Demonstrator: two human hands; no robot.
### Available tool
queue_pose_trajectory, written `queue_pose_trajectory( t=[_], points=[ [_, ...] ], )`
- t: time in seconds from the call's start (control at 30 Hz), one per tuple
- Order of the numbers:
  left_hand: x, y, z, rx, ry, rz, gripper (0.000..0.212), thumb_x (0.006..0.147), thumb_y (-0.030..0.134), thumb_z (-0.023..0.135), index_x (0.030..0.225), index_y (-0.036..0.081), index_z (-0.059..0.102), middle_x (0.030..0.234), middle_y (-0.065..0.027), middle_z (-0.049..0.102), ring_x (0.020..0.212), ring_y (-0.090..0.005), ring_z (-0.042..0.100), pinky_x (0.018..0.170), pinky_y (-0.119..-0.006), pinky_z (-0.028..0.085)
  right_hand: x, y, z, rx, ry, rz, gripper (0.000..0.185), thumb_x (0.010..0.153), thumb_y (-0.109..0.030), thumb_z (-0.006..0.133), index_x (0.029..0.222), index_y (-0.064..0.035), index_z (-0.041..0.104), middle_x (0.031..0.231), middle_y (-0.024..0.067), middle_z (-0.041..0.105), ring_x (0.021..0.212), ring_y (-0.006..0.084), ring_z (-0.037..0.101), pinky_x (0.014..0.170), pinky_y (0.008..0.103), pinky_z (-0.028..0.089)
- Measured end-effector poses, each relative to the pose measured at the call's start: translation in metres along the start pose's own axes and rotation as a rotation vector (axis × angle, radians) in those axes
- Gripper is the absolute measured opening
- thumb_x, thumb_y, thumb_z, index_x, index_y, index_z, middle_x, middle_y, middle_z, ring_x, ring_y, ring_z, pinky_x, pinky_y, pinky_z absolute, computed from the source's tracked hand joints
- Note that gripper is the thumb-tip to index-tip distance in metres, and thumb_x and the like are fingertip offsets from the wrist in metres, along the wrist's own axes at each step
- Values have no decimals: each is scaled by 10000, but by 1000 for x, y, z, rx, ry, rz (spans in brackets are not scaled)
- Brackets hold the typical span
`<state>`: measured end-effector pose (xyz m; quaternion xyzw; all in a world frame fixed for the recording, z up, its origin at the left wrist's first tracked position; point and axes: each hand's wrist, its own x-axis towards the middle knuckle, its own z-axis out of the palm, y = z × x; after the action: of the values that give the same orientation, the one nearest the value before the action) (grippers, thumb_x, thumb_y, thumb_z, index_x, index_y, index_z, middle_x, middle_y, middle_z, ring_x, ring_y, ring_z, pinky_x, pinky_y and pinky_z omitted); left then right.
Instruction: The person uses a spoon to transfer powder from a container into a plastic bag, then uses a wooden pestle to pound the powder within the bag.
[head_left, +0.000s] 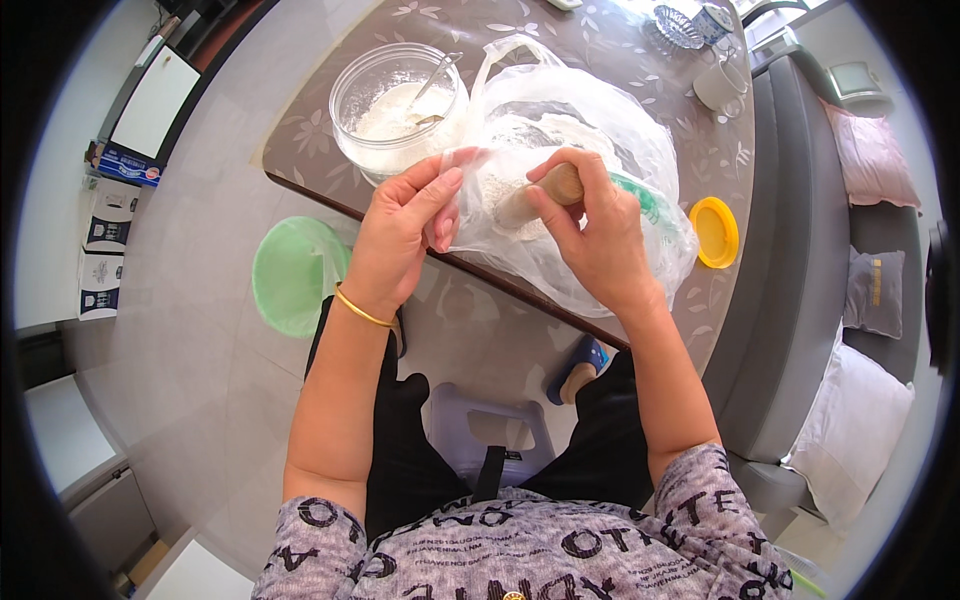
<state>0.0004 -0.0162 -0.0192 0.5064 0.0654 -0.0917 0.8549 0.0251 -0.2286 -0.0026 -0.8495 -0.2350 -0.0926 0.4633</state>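
A white plastic bag (645, 120) lies spread on the table, with white flour (555, 135) in its opening. My left hand (420, 202) pinches the bag's thin edge between thumb and fingers. In my right hand (592, 217) is a short wooden cylinder (534, 196), tilted, its lower end coated with flour and close to the flour in the bag. Left of the bag stands a clear round container (346, 142) of flour, a metal spoon (437, 77) leaning inside it.
A yellow lid (714, 232) lies right of the bag. A white mug (720, 86), a glass dish (670, 28) and a patterned jar (712, 24) stand at the table's far right. Below the table's edge (525, 287) are a lined green bin (289, 277) and a plastic stool (491, 427).
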Motion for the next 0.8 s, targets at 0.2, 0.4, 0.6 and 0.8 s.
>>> queue_pose_trajectory(
  t=[0.2, 0.4, 0.6, 0.8],
  points=[
    [-4, 1, -5, -36, -20, 2, 367, 1045, 140, 552, 1392, 30, 599, 679, 43, 534, 581, -33, 478, 505, -191, 389, 3, -15, 0, 32, 49, -35, 303, 922, -88, 743, 1137, -51, 534, 858, 140, 664, 687, 271, 660, 642, 349, 528],
    [-5, 4, -3, 2, -22, -35, 422, 1050, 140, 528, 1451, 7, 529, 633, 28, 520, 511, -52, 442, 498, -195, 379, 10, 4, 11, -19, 37, -27, 324, 925, -93, 743, 1158, -53, 522, 879, 145, 675, 684, 287, 665, 639, 363, 531],
    [-6, 3, -2, 56, -17, -41, 428, 1050, 148, 524, 1459, 21, 522, 641, 17, 540, 503, -58, 446, 494, -195, 376, 10, -10, 13, 30, 71, -31, 326, 925, -104, 744, 1156, -56, 519, 899, 159, 678, 730, 332, 670, 665, 393, 535],
    [-5, 2, -2, 57, -34, -36, 414, 1056, 152, 514, 1448, 19, 529, 665, 1, 566, 500, -64, 457, 490, -198, 379, 11, -4, 18, 9, 37, -18, 325, 926, -100, 744, 1161, -61, 524, 874, 160, 656, 704, 325, 645, 656, 387, 527]
  ],
)
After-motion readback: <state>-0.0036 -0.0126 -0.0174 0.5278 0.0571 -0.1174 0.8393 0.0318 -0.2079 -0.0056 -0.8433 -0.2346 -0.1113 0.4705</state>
